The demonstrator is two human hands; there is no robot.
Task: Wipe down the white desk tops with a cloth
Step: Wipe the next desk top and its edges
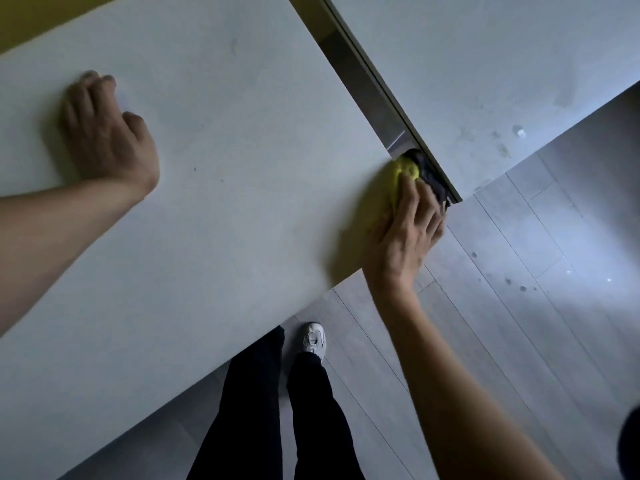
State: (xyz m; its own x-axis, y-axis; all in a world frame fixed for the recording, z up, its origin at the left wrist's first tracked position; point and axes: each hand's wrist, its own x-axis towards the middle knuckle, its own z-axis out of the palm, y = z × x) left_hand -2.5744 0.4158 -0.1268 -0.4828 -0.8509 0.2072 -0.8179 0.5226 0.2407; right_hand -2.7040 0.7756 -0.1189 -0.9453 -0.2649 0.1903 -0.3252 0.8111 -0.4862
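A white desk top (214,202) fills the left and middle of the head view, tilted across the frame. My right hand (405,237) presses a yellow cloth (398,181) with a dark part onto the desk's right corner, beside the gap to a second white desk top (485,71). My left hand (104,133) rests on the left part of the first desk, fingers curled loosely, with nothing in it.
A narrow gap with a grey metal rail (367,81) runs between the two desks. Grey plank floor (519,306) lies to the right and below. My legs in dark trousers and a white shoe (313,341) stand at the desk's near edge.
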